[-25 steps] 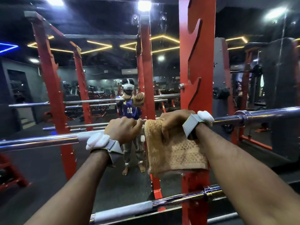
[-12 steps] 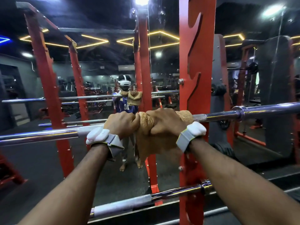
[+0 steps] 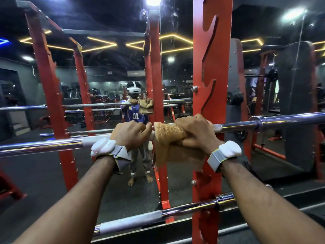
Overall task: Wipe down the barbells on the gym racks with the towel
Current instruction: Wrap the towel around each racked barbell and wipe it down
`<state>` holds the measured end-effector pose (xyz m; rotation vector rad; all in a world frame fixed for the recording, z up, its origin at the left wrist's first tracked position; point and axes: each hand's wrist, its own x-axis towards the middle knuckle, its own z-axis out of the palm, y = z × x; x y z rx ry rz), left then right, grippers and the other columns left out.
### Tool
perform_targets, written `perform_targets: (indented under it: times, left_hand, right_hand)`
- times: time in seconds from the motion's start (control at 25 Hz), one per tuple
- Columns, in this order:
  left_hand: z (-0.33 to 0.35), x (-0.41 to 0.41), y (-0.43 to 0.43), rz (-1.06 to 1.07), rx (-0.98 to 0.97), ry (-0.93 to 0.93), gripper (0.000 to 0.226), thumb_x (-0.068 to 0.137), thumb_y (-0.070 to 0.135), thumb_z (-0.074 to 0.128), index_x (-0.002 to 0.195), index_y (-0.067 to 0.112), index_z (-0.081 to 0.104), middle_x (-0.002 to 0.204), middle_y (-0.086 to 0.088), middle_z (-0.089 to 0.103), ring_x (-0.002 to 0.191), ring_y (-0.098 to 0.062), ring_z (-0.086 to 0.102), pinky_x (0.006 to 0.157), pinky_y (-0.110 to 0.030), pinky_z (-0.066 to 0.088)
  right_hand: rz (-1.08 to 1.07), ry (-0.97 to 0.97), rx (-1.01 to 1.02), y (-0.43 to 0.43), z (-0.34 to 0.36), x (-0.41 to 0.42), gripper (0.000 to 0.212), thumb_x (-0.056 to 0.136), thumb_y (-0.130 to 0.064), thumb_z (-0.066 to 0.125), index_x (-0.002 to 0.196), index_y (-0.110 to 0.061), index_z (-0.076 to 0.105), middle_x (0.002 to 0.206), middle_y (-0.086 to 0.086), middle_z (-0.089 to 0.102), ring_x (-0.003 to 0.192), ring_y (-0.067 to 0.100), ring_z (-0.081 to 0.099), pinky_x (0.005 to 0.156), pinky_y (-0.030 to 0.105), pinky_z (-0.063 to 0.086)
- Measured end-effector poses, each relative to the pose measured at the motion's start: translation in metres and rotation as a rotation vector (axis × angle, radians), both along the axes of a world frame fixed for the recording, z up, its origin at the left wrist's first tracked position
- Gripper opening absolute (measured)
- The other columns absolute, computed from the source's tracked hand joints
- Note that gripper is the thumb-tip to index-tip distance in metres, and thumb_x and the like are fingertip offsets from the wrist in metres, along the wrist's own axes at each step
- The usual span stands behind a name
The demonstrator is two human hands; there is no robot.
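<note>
Lower chrome barbell (image 3: 175, 211) at 6 o'clock has a taped grey sleeve and sits in the red steel rack upright (image 3: 208, 67). Above it, the left hand (image 3: 131, 135) is clenched bare around the upper barbell (image 3: 44, 147). Just at its 3 o'clock, the right hand (image 3: 195, 132) grips a fuzzy tan terry towel (image 3: 168, 143) wrapped over the bar, tail hanging; mirror (image 3: 109, 76) behind.

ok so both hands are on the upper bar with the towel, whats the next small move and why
Probably slide the right hand with the towel rightward along the upper barbell, toward the collar. The towel is wrapped around the bar beside the red rack upright, the bare left hand steadies the bar next to it, and a stretch of bar lies beyond the right hand.
</note>
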<state>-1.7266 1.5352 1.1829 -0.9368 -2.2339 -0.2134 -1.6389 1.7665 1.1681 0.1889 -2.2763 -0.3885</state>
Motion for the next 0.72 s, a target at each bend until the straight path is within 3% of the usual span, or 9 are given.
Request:
perform_targets:
  times: [0.08,0.2,0.32,0.4,0.48,0.56,0.64,0.72]
  left_hand:
    - [-0.002,0.001,0.000,0.002,0.019,0.010,0.056,0.101,0.051,0.030,0.089,0.014,0.071,0.093,-0.014,0.070,0.092,-0.038,0.065,0.066,-0.035,0.037]
    - [-0.005,0.000,0.003,0.012,0.023,0.033,0.058,0.101,0.052,0.028,0.088,0.015,0.071,0.089,-0.012,0.070,0.091,-0.036,0.065,0.063,-0.033,0.037]
    - [-0.004,-0.001,0.002,0.012,0.008,0.050,0.059,0.101,0.053,0.026,0.090,0.017,0.071,0.088,-0.012,0.070,0.089,-0.036,0.066,0.063,-0.034,0.038]
    - [-0.005,-0.001,0.000,-0.004,0.008,0.050,0.059,0.101,0.054,0.026,0.093,0.018,0.072,0.089,-0.012,0.070,0.090,-0.036,0.066,0.062,-0.033,0.037]
    - [-0.005,-0.001,-0.001,-0.010,0.005,0.044,0.058,0.100,0.054,0.027,0.094,0.018,0.072,0.088,-0.012,0.069,0.089,-0.036,0.066,0.062,-0.033,0.036]
    - [-0.004,-0.001,0.001,-0.008,-0.005,0.055,0.058,0.100,0.053,0.027,0.091,0.018,0.072,0.086,-0.011,0.069,0.087,-0.035,0.066,0.062,-0.033,0.038]
    - [-0.003,0.000,0.001,-0.003,-0.012,0.053,0.059,0.101,0.053,0.027,0.089,0.018,0.072,0.085,-0.011,0.069,0.087,-0.035,0.066,0.062,-0.033,0.039]
    - [-0.003,-0.001,0.001,0.002,-0.005,0.043,0.058,0.101,0.053,0.027,0.092,0.019,0.073,0.088,-0.011,0.070,0.090,-0.035,0.066,0.062,-0.033,0.036]
  right_hand:
    - [-0.080,-0.053,-0.072,-0.008,0.005,-0.007,0.042,0.065,-0.061,0.058,0.085,-0.024,0.055,0.079,-0.004,0.065,0.079,0.025,0.063,0.071,0.035,0.032]
    - [-0.097,-0.448,-0.330,-0.016,0.033,-0.007,0.041,0.059,-0.059,0.076,0.078,-0.024,0.066,0.072,-0.007,0.068,0.072,0.018,0.065,0.066,0.032,0.048]
    - [-0.030,-0.925,-0.733,-0.026,0.059,-0.007,0.012,0.067,-0.026,0.088,0.065,-0.023,0.076,0.065,-0.010,0.070,0.059,0.005,0.064,0.055,0.020,0.047]
    - [-0.052,-1.031,-0.813,-0.031,0.064,-0.006,0.011,0.070,-0.013,0.087,0.066,-0.018,0.077,0.067,-0.005,0.072,0.059,0.009,0.064,0.053,0.019,0.047]
    - [-0.073,-0.799,-0.651,-0.027,0.055,-0.005,0.018,0.064,-0.033,0.085,0.068,-0.019,0.073,0.067,-0.006,0.070,0.062,0.013,0.064,0.056,0.023,0.046]
    - [-0.096,-0.286,-0.303,-0.017,0.019,-0.007,0.037,0.056,-0.051,0.068,0.074,-0.019,0.063,0.068,-0.005,0.064,0.066,0.022,0.063,0.063,0.031,0.041]
    - [-0.118,0.158,-0.084,-0.019,-0.018,-0.007,0.043,0.054,-0.054,0.066,0.081,-0.023,0.057,0.075,-0.004,0.060,0.072,0.026,0.060,0.071,0.038,0.035]
    - [-0.132,0.271,-0.044,-0.020,-0.025,-0.010,0.047,0.056,-0.056,0.068,0.087,-0.023,0.057,0.079,-0.004,0.060,0.074,0.026,0.058,0.072,0.039,0.032]
